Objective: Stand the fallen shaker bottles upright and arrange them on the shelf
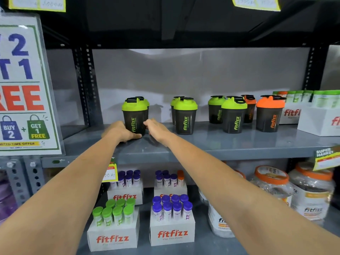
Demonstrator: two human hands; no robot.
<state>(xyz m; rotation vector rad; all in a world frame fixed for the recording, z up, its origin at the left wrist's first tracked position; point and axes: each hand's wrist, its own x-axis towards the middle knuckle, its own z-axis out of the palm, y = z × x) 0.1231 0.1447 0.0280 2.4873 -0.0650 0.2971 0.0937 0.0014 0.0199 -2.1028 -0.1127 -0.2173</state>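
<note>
A dark shaker bottle with a green lid (pixel 134 116) stands upright at the left of the grey shelf (pixel 220 146). My left hand (pixel 119 132) wraps its base from the left. My right hand (pixel 158 130) touches its right side with the fingertips. A second green-lidded shaker stands close behind it, mostly hidden. Further right stand a pair of green-lidded shakers (pixel 184 115), another green-lidded pair (pixel 232 115) and two orange-lidded shakers (pixel 268 114), all upright.
White fitfizz boxes (pixel 318 118) with green-capped tubes fill the shelf's right end. A large offer sign (pixel 24 85) hangs at the left. The lower shelf holds boxes of tubes (pixel 172 230) and big orange-lidded jars (pixel 311 190). Price tags hang from the shelf edge.
</note>
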